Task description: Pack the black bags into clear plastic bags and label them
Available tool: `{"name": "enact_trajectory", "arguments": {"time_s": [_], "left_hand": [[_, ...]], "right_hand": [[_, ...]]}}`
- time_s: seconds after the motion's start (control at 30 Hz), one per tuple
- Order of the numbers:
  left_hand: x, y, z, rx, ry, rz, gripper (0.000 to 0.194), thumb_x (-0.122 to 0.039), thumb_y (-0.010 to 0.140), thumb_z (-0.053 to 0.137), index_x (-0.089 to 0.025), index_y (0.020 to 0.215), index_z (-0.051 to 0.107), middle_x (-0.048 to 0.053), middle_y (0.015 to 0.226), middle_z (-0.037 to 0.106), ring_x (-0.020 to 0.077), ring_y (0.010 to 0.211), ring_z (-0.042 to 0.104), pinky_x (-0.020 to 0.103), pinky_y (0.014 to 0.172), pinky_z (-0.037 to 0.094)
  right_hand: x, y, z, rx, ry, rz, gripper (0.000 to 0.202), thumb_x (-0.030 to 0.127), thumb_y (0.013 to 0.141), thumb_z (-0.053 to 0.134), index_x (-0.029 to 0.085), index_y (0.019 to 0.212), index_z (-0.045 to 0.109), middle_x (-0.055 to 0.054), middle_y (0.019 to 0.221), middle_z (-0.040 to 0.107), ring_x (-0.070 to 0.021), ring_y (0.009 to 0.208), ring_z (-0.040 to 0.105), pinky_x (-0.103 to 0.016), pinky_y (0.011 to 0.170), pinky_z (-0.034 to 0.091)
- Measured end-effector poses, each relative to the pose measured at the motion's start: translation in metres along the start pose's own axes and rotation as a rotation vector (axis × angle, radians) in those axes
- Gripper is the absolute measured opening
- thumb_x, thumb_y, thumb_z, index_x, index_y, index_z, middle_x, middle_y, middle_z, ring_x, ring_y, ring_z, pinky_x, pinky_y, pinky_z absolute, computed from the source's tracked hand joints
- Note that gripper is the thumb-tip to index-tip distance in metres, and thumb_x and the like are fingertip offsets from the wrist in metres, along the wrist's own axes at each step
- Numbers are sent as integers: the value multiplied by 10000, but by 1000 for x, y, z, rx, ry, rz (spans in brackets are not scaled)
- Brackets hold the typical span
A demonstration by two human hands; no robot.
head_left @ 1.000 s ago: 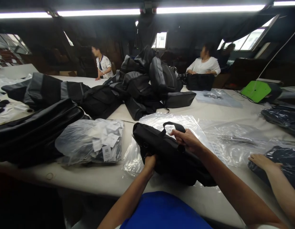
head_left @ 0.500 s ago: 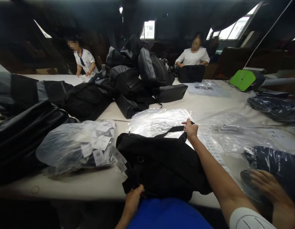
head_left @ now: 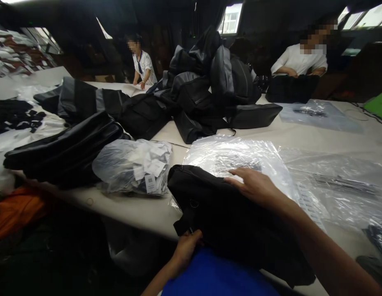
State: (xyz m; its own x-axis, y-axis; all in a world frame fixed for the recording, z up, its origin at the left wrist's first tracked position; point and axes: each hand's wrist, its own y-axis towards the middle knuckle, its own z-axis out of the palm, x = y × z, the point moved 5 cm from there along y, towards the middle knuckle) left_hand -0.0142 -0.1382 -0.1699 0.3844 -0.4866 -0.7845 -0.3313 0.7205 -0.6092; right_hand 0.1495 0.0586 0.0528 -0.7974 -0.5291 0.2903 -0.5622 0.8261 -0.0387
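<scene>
A black fabric bag (head_left: 231, 209) with a metal ring lies tilted at the table's near edge, against my blue clothing. My left hand (head_left: 187, 246) is closed on a short strap at the bag's lower near corner. Over the bag's far top edge lies my right hand (head_left: 255, 187), its fingers stretched out and pointing left. Part of the bag is hidden under my right forearm. Just beyond the bag is a stack of shiny clear plastic bags (head_left: 231, 150). A plastic bag full of white paper tags (head_left: 152, 168) sits left of the black bag.
Folded black bags (head_left: 67, 148) lie at the left, above orange material (head_left: 21, 209). A pile of black bags (head_left: 194, 90) rises mid-table. Across the table are two people, one (head_left: 144, 68) at left, another (head_left: 299, 61) at right handling a dark bag. Clear plastic (head_left: 342, 176) covers the right side.
My right hand has let go of the bag's handle strap and now lies spread on its top edge. The view has swung left. My left hand keeps its hold at the corner.
</scene>
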Motion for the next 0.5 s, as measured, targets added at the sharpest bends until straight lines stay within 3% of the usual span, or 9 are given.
{"name": "enact_trajectory", "arguments": {"time_s": [0.1,0.23,0.3,0.33,0.4,0.5], "left_hand": [[-10,-7,-7,99,229,-30,139,-282,766,637,-159,828,615,25,661,642,182,657,598,301,680,480],[-66,-51,-22,480,653,231,169,-217,798,606,-184,952,668,42,934,707,201,888,639,283,808,470],[-102,-75,-34,566,789,312,172,-241,852,582,-227,984,691,14,949,715,184,903,643,261,816,469],[-122,-81,-39,552,800,349,169,-276,883,567,-242,991,692,7,934,716,176,893,645,255,813,473],[-166,-81,-44,417,760,524,175,-332,916,550,-253,1000,682,6,928,710,166,888,644,254,817,481],[-222,-58,-32,134,753,972,174,-331,910,578,-244,1034,664,27,1044,688,176,1002,618,289,921,464]], "right_hand": [[20,10,33,261,24,-31,516,573,965,347,229,937,732,-80,929,730,-247,857,670,-315,706,440],[15,3,42,216,95,-23,486,575,961,365,262,957,736,-61,940,728,-240,884,667,-309,746,450],[9,-9,42,173,134,-38,483,592,955,367,277,1003,730,-57,989,719,-238,916,659,-316,774,463],[6,-15,42,151,156,-45,481,601,951,371,283,1035,722,-55,1022,711,-239,937,652,-322,790,468],[-1,-26,41,116,197,-54,467,614,938,399,295,1111,693,-51,1095,687,-239,987,636,-332,824,473],[-13,-35,41,97,222,-38,409,599,908,488,291,1099,676,-42,1111,663,-232,996,622,-333,828,473]]}}
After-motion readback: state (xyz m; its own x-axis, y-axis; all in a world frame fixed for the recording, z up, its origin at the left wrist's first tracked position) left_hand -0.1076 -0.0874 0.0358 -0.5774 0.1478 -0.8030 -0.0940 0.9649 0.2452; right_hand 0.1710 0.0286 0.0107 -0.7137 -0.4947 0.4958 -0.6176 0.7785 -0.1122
